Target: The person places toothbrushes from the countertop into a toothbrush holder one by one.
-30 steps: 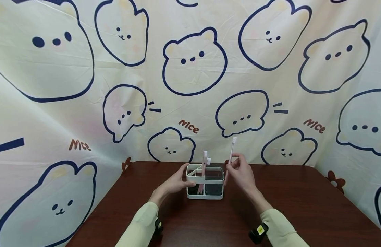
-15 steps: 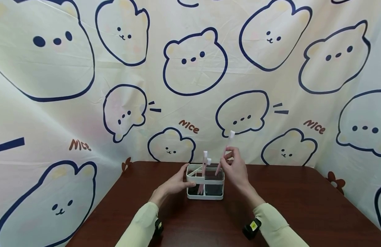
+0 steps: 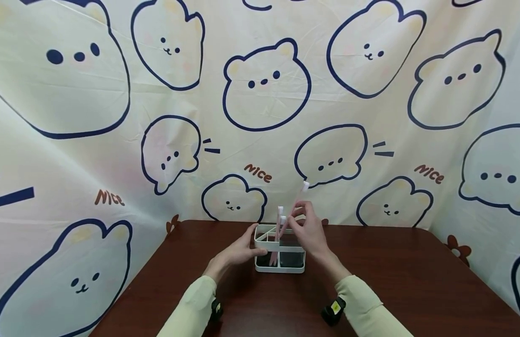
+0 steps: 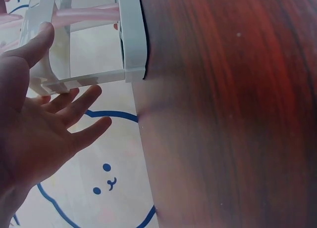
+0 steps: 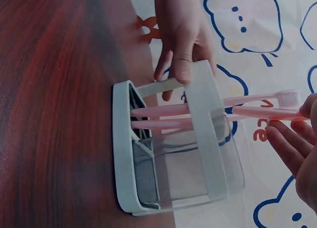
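A white toothbrush holder (image 3: 291,249) stands upright on the table, with a divided top frame and a clear cup (image 5: 181,173) in its right part. Two pink toothbrushes (image 5: 161,111) with white heads stand in its middle slots. My left hand (image 3: 236,251) grips the holder's left side, thumb on the front of the top frame and fingers behind. Between thumb and fingertips, my right hand (image 3: 311,234) pinches another pink toothbrush (image 5: 267,113), head up and tilted right. In the right wrist view its lower end is close to the top frame, beside the standing toothbrushes.
The dark brown wooden table (image 3: 260,304) runs back to a pale cloth backdrop (image 3: 180,103) printed with blue-outlined bear faces. Black bands with yellow tags (image 3: 335,307) sit at both sleeves.
My right hand has carried its toothbrush leftward, from beside the holder to over its top near the standing toothbrushes. The left hand and the holder have stayed in place.
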